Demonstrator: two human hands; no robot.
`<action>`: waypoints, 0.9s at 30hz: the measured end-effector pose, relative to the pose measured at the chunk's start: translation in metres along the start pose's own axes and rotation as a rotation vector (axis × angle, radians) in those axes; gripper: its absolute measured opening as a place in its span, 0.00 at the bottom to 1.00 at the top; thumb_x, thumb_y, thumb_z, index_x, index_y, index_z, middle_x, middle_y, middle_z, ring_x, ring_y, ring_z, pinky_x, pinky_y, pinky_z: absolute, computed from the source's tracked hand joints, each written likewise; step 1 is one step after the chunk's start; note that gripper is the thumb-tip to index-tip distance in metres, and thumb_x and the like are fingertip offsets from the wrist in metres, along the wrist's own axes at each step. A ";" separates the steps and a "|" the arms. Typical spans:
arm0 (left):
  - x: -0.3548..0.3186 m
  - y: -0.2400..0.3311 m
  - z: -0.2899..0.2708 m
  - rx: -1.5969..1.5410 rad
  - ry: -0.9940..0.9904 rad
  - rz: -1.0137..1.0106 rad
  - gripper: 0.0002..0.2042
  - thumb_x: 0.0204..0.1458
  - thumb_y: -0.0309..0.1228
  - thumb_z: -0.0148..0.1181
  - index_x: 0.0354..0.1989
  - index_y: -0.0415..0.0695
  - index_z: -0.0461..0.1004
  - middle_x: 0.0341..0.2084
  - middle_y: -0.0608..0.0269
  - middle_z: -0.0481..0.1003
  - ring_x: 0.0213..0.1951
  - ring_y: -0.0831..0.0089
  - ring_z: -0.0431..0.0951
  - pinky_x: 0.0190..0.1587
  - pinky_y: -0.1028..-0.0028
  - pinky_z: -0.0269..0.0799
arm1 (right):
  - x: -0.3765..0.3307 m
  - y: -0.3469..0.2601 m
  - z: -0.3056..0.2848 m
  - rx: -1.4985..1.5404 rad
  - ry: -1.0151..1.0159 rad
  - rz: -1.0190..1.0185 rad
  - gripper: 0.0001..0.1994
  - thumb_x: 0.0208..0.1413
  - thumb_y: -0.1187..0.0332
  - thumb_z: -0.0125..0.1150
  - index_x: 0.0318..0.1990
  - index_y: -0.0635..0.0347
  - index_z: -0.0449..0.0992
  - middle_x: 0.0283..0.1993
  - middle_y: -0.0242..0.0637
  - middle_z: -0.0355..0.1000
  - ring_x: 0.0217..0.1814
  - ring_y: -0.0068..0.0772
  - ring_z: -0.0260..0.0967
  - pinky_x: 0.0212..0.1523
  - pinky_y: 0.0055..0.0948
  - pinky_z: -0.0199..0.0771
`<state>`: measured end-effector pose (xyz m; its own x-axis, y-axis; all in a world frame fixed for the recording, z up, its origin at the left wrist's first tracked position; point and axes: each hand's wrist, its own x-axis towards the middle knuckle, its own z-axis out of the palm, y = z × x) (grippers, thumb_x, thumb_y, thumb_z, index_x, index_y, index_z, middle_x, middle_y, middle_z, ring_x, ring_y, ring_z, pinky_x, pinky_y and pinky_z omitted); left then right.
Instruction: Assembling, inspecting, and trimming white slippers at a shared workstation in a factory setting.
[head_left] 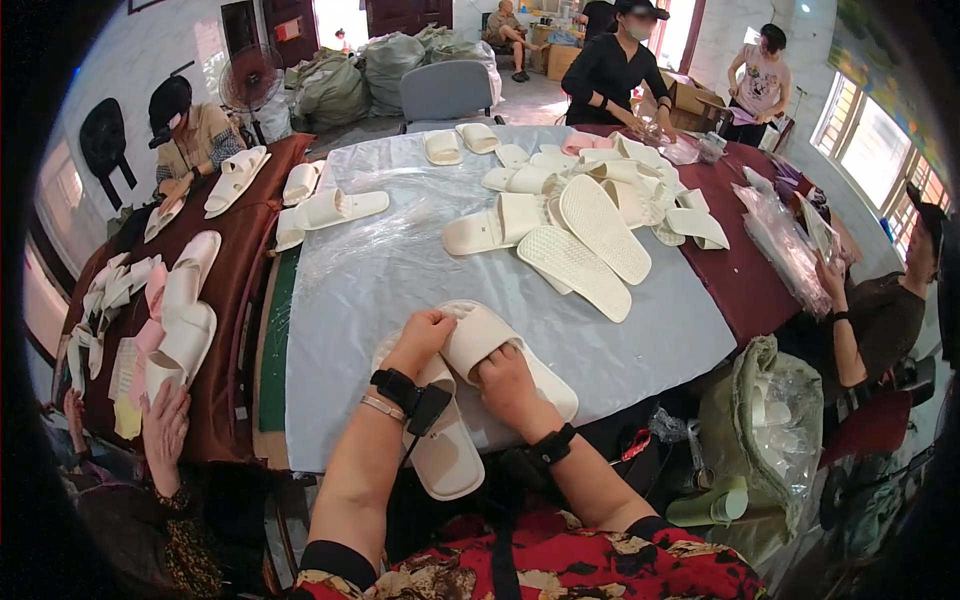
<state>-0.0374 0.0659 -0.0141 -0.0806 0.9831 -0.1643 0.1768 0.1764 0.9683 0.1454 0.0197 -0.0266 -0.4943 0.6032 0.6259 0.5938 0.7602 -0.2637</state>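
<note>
A cream slide slipper (475,340) lies at the near edge of the cloth-covered table, its toe pointing away from me. My left hand (425,335) pinches the left side of its strap. My right hand (505,385) is closed at the strap's rear edge, with the fingertips hidden under the strap. Just left of it, partly beneath my left wrist, a second cream slipper (447,462) reaches over the table edge. Farther off, two slippers lie sole up, one sole (575,270) nearest me, beside an upright slipper (490,230).
A heap of cream slippers (620,180) covers the far right of the pale cloth (340,400). Clear plastic film (370,230) lies at left. A sack (745,400) and a green bottle (710,505) are at my right. Co-workers sit or stand around; one hand (165,425) touches slippers at left.
</note>
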 end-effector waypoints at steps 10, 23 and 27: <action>-0.004 -0.003 0.005 -0.080 -0.023 -0.027 0.12 0.52 0.32 0.57 0.36 0.34 0.77 0.28 0.63 0.77 0.29 0.78 0.74 0.34 0.78 0.69 | 0.015 0.008 0.004 0.138 -0.269 -0.020 0.15 0.46 0.71 0.52 0.43 0.60 0.74 0.47 0.50 0.71 0.50 0.52 0.67 0.53 0.43 0.65; -0.002 -0.007 0.007 -0.137 -0.032 0.026 0.11 0.54 0.31 0.58 0.36 0.34 0.78 0.29 0.63 0.77 0.30 0.76 0.75 0.34 0.76 0.71 | 0.021 0.010 0.012 0.157 -0.269 -0.044 0.21 0.48 0.71 0.50 0.53 0.63 0.67 0.53 0.55 0.66 0.55 0.57 0.63 0.56 0.47 0.62; -0.002 -0.009 0.008 -0.148 -0.008 0.050 0.11 0.53 0.31 0.58 0.36 0.35 0.78 0.29 0.63 0.77 0.30 0.76 0.74 0.34 0.76 0.70 | 0.021 0.009 0.014 0.155 -0.135 -0.085 0.21 0.49 0.70 0.50 0.53 0.63 0.66 0.53 0.55 0.66 0.56 0.56 0.62 0.57 0.46 0.62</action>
<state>-0.0308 0.0626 -0.0235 -0.0675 0.9910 -0.1160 0.0336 0.1184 0.9924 0.1311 0.0425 -0.0262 -0.6254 0.5542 0.5492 0.4470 0.8315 -0.3299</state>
